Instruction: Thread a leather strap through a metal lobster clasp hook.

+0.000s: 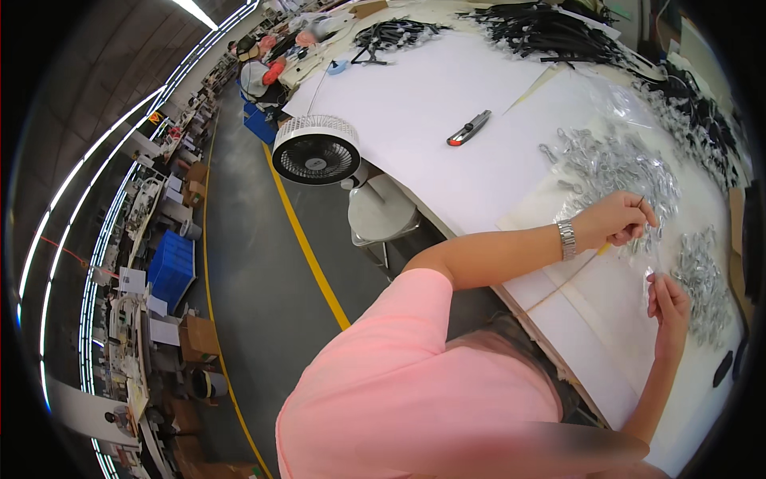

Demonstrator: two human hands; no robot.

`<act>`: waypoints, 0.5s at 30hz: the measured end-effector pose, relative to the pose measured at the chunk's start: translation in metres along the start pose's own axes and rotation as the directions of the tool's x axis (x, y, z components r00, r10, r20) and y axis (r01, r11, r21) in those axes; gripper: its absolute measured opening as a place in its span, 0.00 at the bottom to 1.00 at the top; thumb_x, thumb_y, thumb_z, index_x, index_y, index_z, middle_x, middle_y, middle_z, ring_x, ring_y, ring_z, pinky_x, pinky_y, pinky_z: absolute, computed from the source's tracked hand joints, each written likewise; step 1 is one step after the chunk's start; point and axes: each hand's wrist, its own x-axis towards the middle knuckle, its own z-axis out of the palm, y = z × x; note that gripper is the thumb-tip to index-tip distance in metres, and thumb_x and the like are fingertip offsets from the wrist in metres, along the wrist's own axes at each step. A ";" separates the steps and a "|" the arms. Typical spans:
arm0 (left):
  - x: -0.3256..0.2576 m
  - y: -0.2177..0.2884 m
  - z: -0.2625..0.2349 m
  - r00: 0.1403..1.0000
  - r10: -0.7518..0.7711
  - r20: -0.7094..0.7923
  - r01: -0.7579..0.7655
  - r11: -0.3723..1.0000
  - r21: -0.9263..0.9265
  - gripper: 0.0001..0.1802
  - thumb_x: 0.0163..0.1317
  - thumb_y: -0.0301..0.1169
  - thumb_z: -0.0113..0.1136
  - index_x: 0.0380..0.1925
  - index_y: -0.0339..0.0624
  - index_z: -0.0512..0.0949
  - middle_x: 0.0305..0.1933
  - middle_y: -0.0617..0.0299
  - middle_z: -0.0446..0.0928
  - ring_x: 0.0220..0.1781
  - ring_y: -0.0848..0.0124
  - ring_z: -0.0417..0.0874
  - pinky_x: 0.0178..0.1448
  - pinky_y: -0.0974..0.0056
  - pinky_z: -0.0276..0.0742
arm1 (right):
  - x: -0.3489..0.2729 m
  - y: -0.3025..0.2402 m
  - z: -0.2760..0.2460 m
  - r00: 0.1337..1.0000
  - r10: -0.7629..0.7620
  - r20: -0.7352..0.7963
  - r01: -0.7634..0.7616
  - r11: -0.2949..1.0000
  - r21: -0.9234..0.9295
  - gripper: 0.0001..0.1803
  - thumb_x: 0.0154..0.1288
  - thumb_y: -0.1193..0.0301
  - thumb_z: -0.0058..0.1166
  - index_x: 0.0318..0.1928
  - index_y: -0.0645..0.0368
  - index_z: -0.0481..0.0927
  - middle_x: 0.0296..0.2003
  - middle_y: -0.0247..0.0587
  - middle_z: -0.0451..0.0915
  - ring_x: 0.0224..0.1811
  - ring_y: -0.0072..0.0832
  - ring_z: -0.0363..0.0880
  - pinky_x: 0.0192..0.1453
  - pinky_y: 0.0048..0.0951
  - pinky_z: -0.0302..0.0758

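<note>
Pink sleeve (399, 383) fills the near view, and both forearms reach from it onto the white bench (447, 152). The right hand (669, 302) pinches the lower end of a thin clear strip or bag (650, 259), hard to make out; the left hand (618, 219), with a metal watch (566, 239) at the wrist, is curled around its upper end, fingertips closed on it. Judging by this grip, the work goes best with the strip kept taut between the hands and low over the bench. Just beyond the left hand lies a heap of small silvery metal parts (614, 164) on clear plastic; another heap (702, 271) lies beside the right. Farther off rest a utility knife (469, 128), black cords (550, 32) and a white fan (316, 150).
</note>
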 end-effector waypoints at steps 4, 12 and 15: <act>-0.018 0.018 -0.004 0.976 0.067 0.209 -0.191 0.723 0.664 0.20 0.74 0.35 0.50 0.56 0.34 0.82 0.38 0.62 0.86 0.40 0.74 0.82 0.47 0.67 0.79 | 0.005 -0.012 0.020 0.983 -0.182 -0.007 0.176 0.959 -0.223 0.15 0.78 0.67 0.54 0.44 0.68 0.86 0.24 0.26 0.74 0.23 0.13 0.68 0.26 0.19 0.63; -0.035 0.018 0.052 0.982 -0.027 0.185 -0.137 0.572 0.809 0.25 0.78 0.29 0.47 0.71 0.35 0.69 0.35 0.60 0.86 0.27 0.77 0.73 0.34 0.71 0.73 | 0.009 0.007 0.026 0.950 -0.269 -0.157 0.234 0.949 -0.214 0.13 0.75 0.71 0.53 0.35 0.65 0.86 0.23 0.31 0.79 0.23 0.15 0.74 0.28 0.22 0.70; -0.033 0.010 0.047 0.988 -0.115 0.104 0.023 0.773 0.634 0.25 0.78 0.29 0.47 0.72 0.34 0.67 0.34 0.59 0.85 0.26 0.80 0.73 0.30 0.74 0.68 | 0.004 0.006 0.034 0.958 -0.278 -0.074 0.273 0.960 -0.062 0.13 0.75 0.72 0.52 0.32 0.64 0.84 0.23 0.31 0.79 0.23 0.15 0.74 0.28 0.22 0.70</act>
